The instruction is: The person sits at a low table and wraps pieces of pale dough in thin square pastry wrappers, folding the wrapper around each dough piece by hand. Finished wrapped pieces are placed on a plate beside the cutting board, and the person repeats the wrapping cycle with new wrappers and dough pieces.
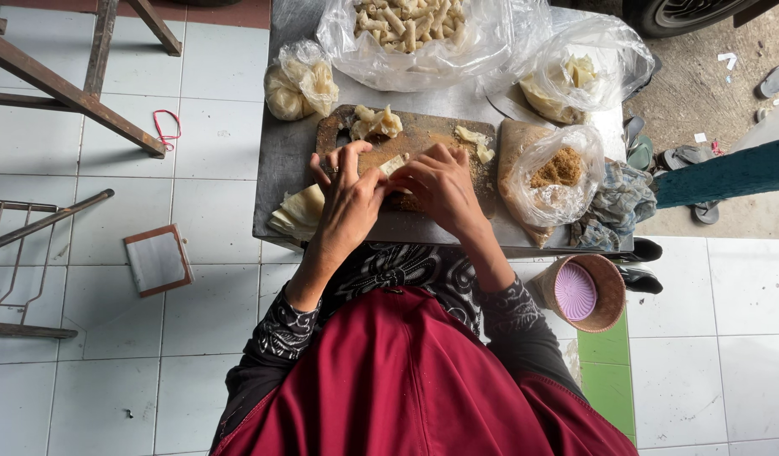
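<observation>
Head view, looking straight down: we see both hands meeting at the centre of the frame over a wooden cutting board (423,135) that lies on a metal table (288,160). Our left hand (349,203) and right hand (440,186) curl close together around a small pale wrapper roll (395,165). Only its upper end shows between the fingers, so we can say just that its long axis seems to run slantwise, the visible end pointing toward the upper right of the frame. Both hands are narrowly closed on it, fingertips pinching.

Just left of the left hand, a stack of pale wrapper sheets (298,211) sits at the table's near edge. On the board's upper part lie pieces of dough (375,122), and another scrap (475,142) lies to the right. Right of the board stands an open plastic bag of brown filling (558,173). At the top of the frame, a large clear bag holds finished rolls (406,25). A smaller tied bag (301,83) rests at the upper left of the table. A woven basket with a purple lid (579,291) sits at the lower right, beside the table.
</observation>
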